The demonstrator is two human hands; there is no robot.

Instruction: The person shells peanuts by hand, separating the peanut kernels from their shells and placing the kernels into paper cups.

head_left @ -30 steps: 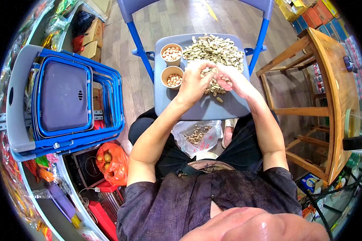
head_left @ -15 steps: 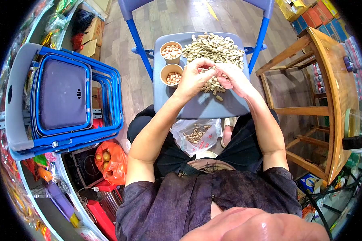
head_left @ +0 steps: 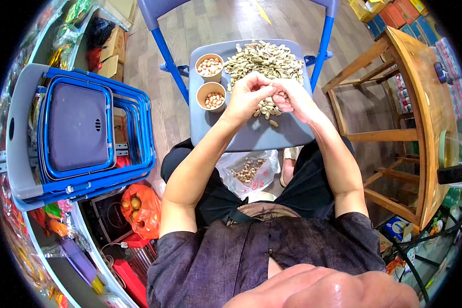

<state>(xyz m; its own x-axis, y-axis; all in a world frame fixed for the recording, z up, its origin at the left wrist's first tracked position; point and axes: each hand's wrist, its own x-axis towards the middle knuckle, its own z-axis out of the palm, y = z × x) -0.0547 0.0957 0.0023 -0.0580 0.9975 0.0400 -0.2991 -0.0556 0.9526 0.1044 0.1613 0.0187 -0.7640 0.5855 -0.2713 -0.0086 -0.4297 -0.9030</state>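
Note:
On a grey chair seat [head_left: 287, 134] lies a heap of pale peanut shells [head_left: 264, 59]. Two paper cups, an upper one [head_left: 209, 67] and a lower one [head_left: 211, 96], stand at its left with reddish peanut kernels inside. My left hand [head_left: 248, 97] has thumb and forefinger pinched together over the near part of the heap. My right hand [head_left: 295, 100] meets it fingertip to fingertip, its fingers curled. What the fingertips hold is too small to make out. Under the seat's front edge, between my legs, a clear plastic bag [head_left: 262, 182] contains unshelled peanuts [head_left: 248, 170].
Folded blue chairs [head_left: 79, 128] lean at the left beside packed shelves. A red bag [head_left: 143, 213] with round items sits below them. At the right stands a wooden table [head_left: 421, 128]. Cardboard boxes [head_left: 114, 49] are at the upper left.
The whole view has shifted slightly, with the chair seat now further left and higher. My hands stay together over the shells, and my left finger and thumb have closed into a tighter pinch.

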